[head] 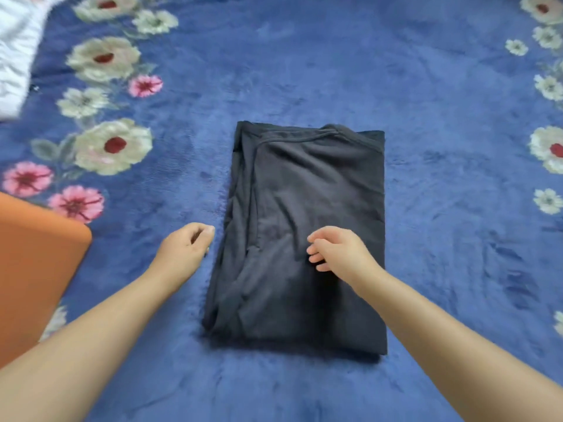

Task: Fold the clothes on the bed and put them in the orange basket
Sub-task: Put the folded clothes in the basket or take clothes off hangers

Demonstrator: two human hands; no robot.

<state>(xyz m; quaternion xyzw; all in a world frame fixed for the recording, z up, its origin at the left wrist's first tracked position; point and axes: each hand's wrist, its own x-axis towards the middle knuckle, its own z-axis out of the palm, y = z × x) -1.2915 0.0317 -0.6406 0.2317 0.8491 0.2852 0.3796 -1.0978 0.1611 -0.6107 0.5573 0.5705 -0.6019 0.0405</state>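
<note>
— Count? 
— One dark grey folded cotton garment [304, 233], one orange basket [33, 269] at the left edge, one white crumpled cloth [18, 47] far left.

— Underneath? 
— Plush blue bed cover [441, 208] with cream and pink flowers.

— Fingers? 
— Left hand [182, 251]: loosely curled, empty, just beside the garment's left edge. Right hand [338, 254]: loosely curled over the garment's middle, gripping nothing; touching or hovering, cannot tell.

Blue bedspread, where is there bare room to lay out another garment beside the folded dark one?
Widest bare patch: bedspread right of the dark garment, up to the flower border. Also bare beyond its far edge. Left is tighter: left hand, orange basket, white cloth. Right hand hovers over the garment.
</note>
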